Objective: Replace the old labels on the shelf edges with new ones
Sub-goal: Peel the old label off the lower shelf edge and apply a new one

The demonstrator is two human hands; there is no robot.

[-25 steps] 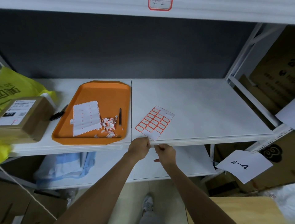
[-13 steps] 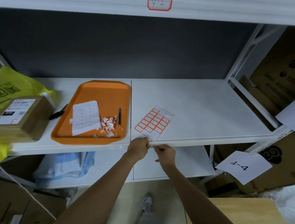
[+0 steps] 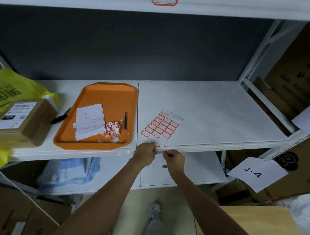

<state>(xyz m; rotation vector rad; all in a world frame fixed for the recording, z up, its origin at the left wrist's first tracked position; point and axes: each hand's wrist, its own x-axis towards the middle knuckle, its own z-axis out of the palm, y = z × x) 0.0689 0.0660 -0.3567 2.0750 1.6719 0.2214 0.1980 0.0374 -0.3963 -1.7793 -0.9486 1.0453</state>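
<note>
My left hand (image 3: 145,153) and my right hand (image 3: 174,159) meet fingertip to fingertip at the front edge of the middle shelf (image 3: 218,145). Both have curled fingers and pinch a small white label (image 3: 159,152) against that edge; the fingers hide most of it. Just behind the hands, a sheet of red-bordered labels (image 3: 161,127) lies on the shelf. On the edge of the top shelf sits another red-bordered label (image 3: 164,2).
An orange tray (image 3: 109,95) to the left holds a used backing sheet (image 3: 89,121), torn label scraps (image 3: 114,130) and a pen (image 3: 125,120). Further left are a black cutter (image 3: 61,116), a cardboard box (image 3: 25,120) and a yellow bag (image 3: 15,87). A paper marked 4-4 (image 3: 256,172) hangs at the right.
Both hands stay at the same spot on the shelf edge, and their fingers shift only slightly. Nothing else has moved.
</note>
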